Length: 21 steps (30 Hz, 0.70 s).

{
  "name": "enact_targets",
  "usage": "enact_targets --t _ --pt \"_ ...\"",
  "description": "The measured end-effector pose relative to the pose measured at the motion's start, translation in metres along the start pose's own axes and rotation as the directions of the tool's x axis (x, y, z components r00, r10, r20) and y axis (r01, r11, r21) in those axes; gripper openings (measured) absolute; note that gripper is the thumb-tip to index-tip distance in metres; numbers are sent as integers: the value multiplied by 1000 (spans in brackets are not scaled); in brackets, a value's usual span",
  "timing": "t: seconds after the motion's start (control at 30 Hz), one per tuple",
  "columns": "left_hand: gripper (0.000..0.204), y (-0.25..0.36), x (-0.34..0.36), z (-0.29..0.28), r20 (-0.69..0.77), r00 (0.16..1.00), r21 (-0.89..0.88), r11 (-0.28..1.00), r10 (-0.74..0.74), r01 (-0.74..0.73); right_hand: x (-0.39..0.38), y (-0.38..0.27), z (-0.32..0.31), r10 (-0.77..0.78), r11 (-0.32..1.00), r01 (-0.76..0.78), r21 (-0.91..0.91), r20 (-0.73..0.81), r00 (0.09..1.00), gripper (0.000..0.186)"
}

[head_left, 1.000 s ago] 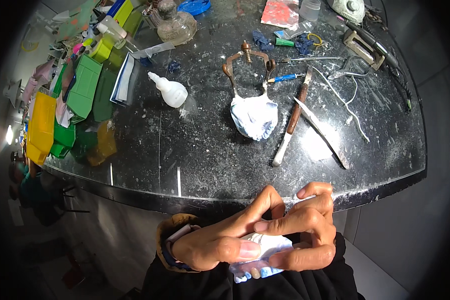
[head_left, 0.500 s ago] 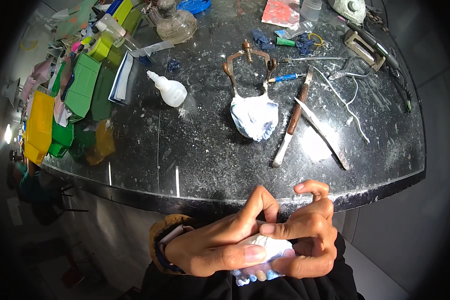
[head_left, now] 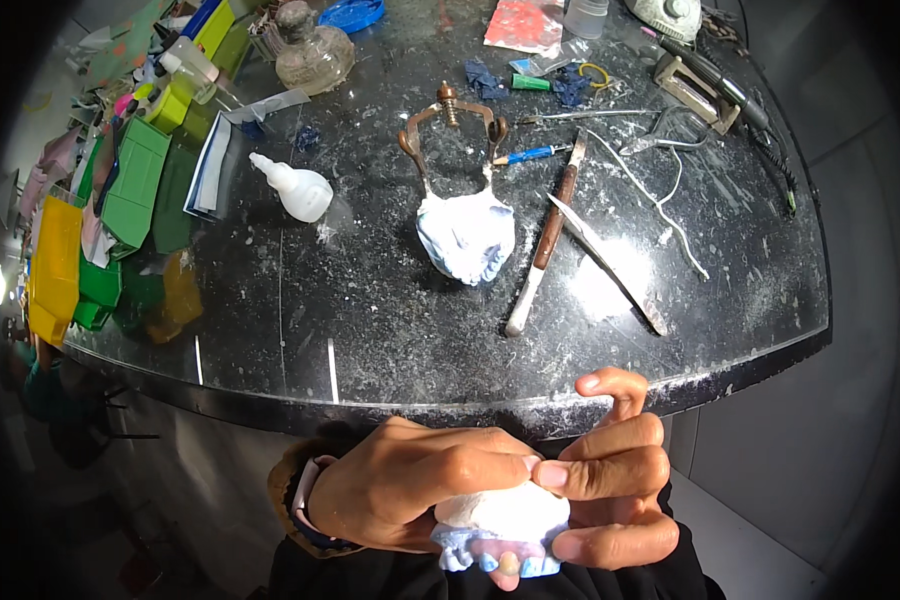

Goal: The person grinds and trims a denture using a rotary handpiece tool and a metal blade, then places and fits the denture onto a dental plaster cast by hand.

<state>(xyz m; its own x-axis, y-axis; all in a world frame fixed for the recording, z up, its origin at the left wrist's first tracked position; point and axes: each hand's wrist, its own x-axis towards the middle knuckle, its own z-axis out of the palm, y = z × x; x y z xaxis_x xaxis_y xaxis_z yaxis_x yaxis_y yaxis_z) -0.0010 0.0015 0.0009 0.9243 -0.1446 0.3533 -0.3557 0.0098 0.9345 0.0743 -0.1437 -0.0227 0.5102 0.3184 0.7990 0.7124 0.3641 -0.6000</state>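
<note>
Near my lap I hold a plaster dental cast (head_left: 505, 512), white on top with bluish teeth, a pink patch along the gum and one yellowish tooth at the front. My left hand (head_left: 410, 482) is closed on its left side, and a fingertip shows beneath the teeth. My right hand (head_left: 618, 478) grips the right side between its fingers, one finger raised and bent away from the cast. The fingertips of both hands meet at the cast's upper edge. On the bench ahead lies a metal articulator (head_left: 448, 112) with another blue-white cast (head_left: 465, 240) attached.
Right of the articulator lie a brown-handled spatula (head_left: 550, 235), a knife (head_left: 610, 265) and a blue pencil-like tool (head_left: 530, 155). A white squeeze bottle (head_left: 302, 194) lies to the left. Green and yellow bins (head_left: 55, 270) line the left edge; a glass burner (head_left: 313, 60) stands behind.
The cast has turned so its front teeth face me more squarely. My left fingers have shifted to its upper edge, and the left thumb no longer lies across its front. The view has shifted slightly.
</note>
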Motion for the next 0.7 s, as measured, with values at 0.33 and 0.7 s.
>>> enact_targets --t 0.33,0.7 --pt "54 2 -1 0 0 1000 33 999 -19 19 -1 1 9 -9 999 12 47 -49 999 21" --pt "50 4 1 -6 -5 1000 272 962 24 -22 -2 4 17 -67 997 69 19 -113 991 25"
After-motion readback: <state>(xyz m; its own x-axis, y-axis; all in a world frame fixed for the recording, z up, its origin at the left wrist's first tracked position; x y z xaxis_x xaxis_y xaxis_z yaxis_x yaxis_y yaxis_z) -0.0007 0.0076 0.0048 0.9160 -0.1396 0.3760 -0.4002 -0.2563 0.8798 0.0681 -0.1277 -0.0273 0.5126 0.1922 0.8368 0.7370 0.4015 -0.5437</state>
